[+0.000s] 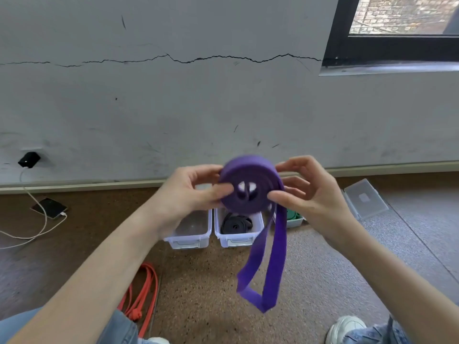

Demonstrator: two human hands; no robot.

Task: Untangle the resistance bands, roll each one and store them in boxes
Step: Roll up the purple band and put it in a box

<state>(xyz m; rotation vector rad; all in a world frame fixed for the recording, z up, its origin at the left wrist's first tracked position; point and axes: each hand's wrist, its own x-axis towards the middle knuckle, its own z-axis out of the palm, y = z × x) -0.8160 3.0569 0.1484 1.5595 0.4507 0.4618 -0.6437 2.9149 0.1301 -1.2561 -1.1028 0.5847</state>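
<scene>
I hold a purple resistance band [250,184] in the air in front of me, mostly wound into a roll, with a loose loop hanging down from its right side. My left hand [188,194] grips the roll's left side, thumb across its face. My right hand [305,192] pinches the right side. Below on the floor stand three clear boxes: the left box [191,234] looks empty, the middle box [238,234] holds a rolled black band [236,223], and the right box [295,220] holds a green band [293,214]. An orange band [144,294] lies knotted on the floor at lower left.
A clear box lid [365,199] lies on the floor to the right. A phone [49,207] on a white charging cable [37,227] lies at left, plugged into a wall charger [29,159]. The grey wall is close behind the boxes. My knees and a white shoe [345,328] frame the bottom.
</scene>
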